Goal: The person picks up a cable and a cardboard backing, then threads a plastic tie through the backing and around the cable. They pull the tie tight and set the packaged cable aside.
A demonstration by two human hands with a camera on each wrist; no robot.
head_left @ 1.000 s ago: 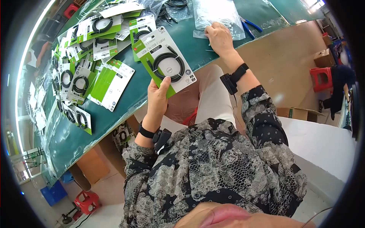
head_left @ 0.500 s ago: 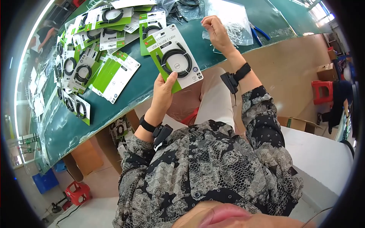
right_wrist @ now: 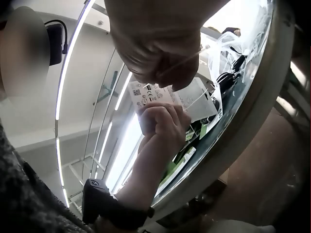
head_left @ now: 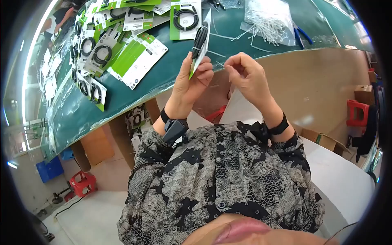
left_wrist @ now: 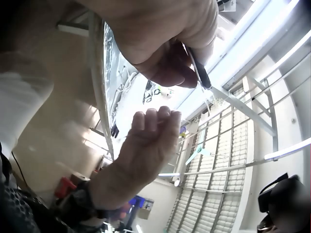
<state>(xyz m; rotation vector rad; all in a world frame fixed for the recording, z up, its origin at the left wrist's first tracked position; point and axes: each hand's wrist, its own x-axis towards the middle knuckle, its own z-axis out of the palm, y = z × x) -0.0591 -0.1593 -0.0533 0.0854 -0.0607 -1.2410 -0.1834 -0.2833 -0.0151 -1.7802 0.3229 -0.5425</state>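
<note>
My left hand (head_left: 190,83) holds a carded USB-C cable pack (head_left: 200,45) between thumb and fingers, turned nearly edge-on in the head view. Its coiled black cable faces left, and the printed white back (right_wrist: 155,94) shows in the right wrist view. Just to the right, my right hand (head_left: 253,79) has its fingers curled and fingertips together, pinching a thin white cable tie (head_left: 220,63) whose end points toward the pack. Most of that tie is hidden by the fingers. Both hands are over the table's front edge, a short gap apart.
A clear bag (head_left: 281,12) with loose white cable ties (head_left: 267,30) lies at the back right, beside blue-handled pliers (head_left: 303,36). Many carded cables (head_left: 102,55) are heaped on the left of the green table (head_left: 122,110), near a stack of cards (head_left: 136,61). Another pack (head_left: 184,20) lies behind.
My right hand has left the bag of cable ties and come down toward the left hand. The left hand has turned the cable pack from face-up to edge-on.
</note>
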